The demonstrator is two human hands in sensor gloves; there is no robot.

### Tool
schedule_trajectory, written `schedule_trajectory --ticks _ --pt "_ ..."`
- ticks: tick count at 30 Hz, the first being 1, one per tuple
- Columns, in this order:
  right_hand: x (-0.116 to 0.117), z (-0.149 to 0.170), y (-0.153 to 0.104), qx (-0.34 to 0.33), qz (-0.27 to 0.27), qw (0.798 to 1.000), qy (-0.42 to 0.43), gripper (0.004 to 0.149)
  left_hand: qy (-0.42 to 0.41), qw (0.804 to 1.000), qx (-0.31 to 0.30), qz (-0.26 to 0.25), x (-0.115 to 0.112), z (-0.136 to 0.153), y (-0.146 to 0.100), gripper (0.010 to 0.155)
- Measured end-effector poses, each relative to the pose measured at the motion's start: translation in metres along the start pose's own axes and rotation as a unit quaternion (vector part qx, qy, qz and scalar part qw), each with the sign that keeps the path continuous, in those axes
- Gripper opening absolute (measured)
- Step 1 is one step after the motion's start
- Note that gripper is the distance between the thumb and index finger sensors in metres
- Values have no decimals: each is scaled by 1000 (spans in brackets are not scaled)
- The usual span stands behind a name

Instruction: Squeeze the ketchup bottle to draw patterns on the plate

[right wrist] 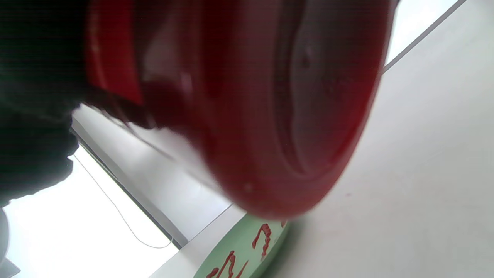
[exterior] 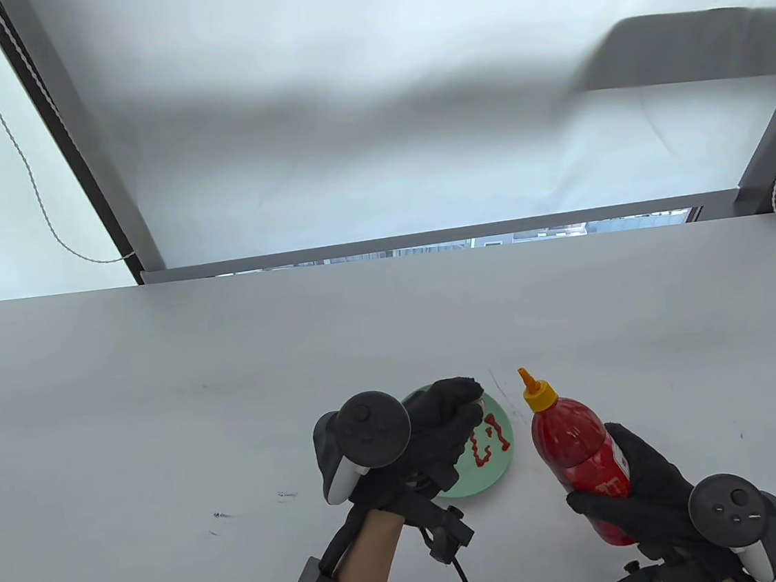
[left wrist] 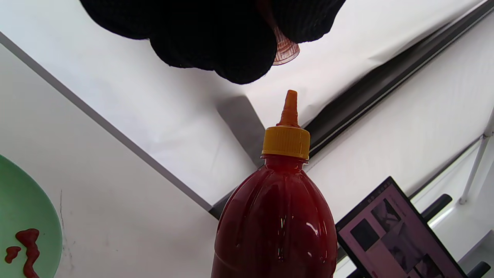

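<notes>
A red ketchup bottle (exterior: pixel 573 441) with a yellow cap and an uncovered orange nozzle (exterior: pixel 526 378) leans slightly left, just right of the plate. My right hand (exterior: pixel 609 483) grips its lower body; its base fills the right wrist view (right wrist: pixel 270 116). A light green plate (exterior: pixel 494 477) carries red ketchup squiggles (exterior: pixel 490 440). My left hand (exterior: pixel 470 397) hovers over the plate's far side and pinches a small clear cap (left wrist: pixel 286 52). In the left wrist view the cap is above the bottle's nozzle (left wrist: pixel 290 106) and apart from it.
The white table (exterior: pixel 165 411) has faint scuff marks at the left. Black cables and a wrist box (exterior: pixel 449 541) lie near the front edge. A window frame (exterior: pixel 424 238) runs behind the table. A monitor (left wrist: pixel 393 231) shows in the left wrist view.
</notes>
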State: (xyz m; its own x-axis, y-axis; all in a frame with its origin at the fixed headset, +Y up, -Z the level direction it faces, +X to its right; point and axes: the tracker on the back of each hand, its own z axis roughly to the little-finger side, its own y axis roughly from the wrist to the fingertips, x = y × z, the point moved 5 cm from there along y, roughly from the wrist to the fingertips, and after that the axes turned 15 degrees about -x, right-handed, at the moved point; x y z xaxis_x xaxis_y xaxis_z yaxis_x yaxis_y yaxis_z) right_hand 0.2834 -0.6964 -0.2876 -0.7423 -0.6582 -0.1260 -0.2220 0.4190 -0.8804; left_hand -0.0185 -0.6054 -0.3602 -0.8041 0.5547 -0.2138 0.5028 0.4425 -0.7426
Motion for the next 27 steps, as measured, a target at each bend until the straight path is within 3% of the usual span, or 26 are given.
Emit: schedule_trajectory --ticks 4,12,18,22,27 --pt "7 -3 1 -12 -16 1000 1 102 -26 999 29 -28 3 14 -4 46" --pt "19 -10 0 -30 -42 999 -4 101 -34 999 5 -25 1 10 -2 45" --pt "26 -12 1 -42 -60 997 -11 102 5 1000 2 6 -5 5 0 43" --pt "28 -12 1 -53 -68 996 -10 101 49 996 -17 66 -14 -2 3 42" --pt "27 -11 1 -59 -71 996 -4 101 73 993 -48 80 -17 -10 4 42"
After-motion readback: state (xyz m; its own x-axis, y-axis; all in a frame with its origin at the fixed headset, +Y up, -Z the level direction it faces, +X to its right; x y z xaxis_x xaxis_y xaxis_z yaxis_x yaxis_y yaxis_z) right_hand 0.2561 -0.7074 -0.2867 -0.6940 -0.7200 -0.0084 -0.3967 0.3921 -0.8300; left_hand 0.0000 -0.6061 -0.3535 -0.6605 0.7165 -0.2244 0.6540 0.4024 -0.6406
